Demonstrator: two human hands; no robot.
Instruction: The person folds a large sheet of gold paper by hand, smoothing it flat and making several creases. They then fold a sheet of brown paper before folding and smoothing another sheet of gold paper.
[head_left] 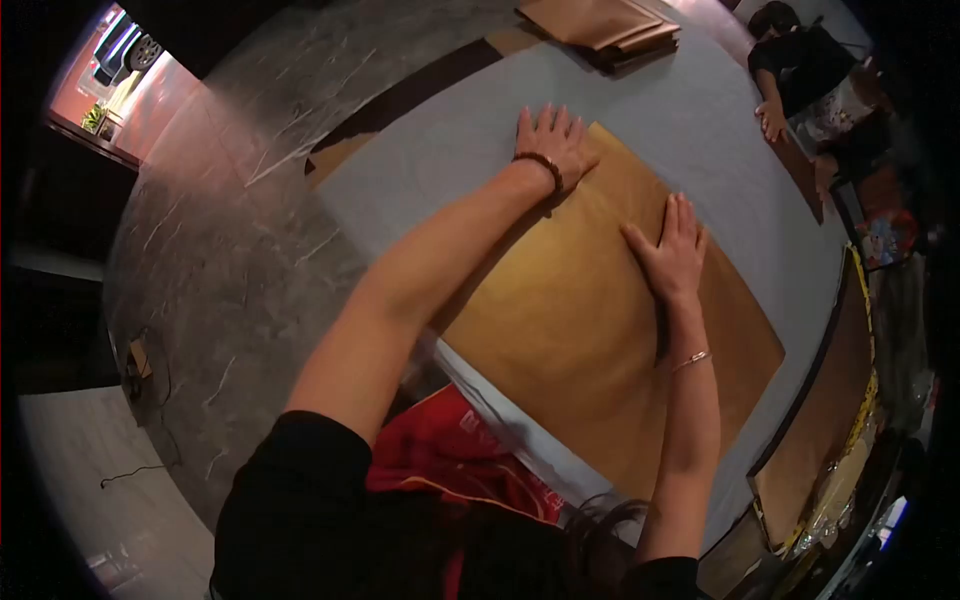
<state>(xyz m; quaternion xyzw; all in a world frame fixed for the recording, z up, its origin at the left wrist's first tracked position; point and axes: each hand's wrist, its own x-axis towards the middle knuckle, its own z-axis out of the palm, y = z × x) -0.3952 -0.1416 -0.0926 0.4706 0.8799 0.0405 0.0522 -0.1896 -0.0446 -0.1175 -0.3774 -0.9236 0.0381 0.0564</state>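
A large brown paper sheet (pixel 580 330) lies flat on a table with a pale grey top (pixel 690 110). My left hand (pixel 553 142) rests palm down with fingers spread on the sheet's far left corner, partly over the grey surface. My right hand (pixel 672 250) presses flat on the sheet, nearer its middle right. Both hands hold nothing. A dark bracelet is on my left wrist, a thin one on my right.
A stack of brown paper (pixel 600 25) sits at the table's far edge. Another person in dark clothes (pixel 800 65) works at the far right with a hand on the table. Brown boards (pixel 815 440) lean at the right. Marble-patterned floor (pixel 230 230) lies to the left.
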